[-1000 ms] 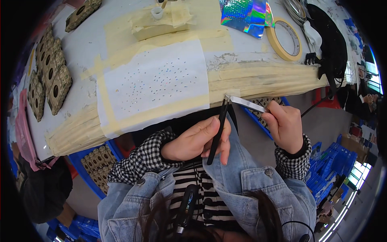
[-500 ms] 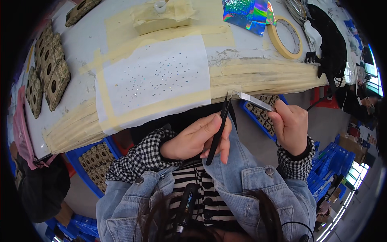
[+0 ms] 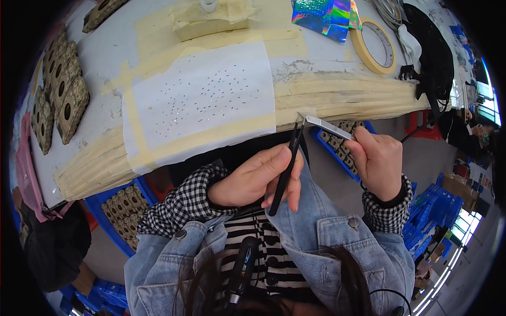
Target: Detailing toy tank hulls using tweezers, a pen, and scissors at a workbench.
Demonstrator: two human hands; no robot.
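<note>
Your left hand (image 3: pixel 258 176) is closed around a slim black tweezer (image 3: pixel 287 160), fingers wrapped low on the shaft and the tips pointing up and away from you. Your right hand (image 3: pixel 377 160) pinches the back end of a flat silver tweezer (image 3: pixel 327 126) between thumb and fingers. The two tools meet tip to tip just in front of the table's taped edge (image 3: pixel 337 97), over your lap (whether anything sits between the tips is too small to tell).

Both wrists are bent inward, forearms in checked cuffs drawn close to your chest, neither resting on the table. In my judgement, bracing the heels of your hands together, or the forearms against the table edge, would steady the contact; hold the black tool nearer its tip for finer control.

Beyond the tips, the white sheet (image 3: pixel 203 97) dotted with tiny sparkling pieces lies taped flat. A roll of masking tape (image 3: pixel 375 46) and a holographic foil sheet (image 3: pixel 324 15) lie to the far right; stacked perforated brown blocks (image 3: pixel 60 92) sit at left.
</note>
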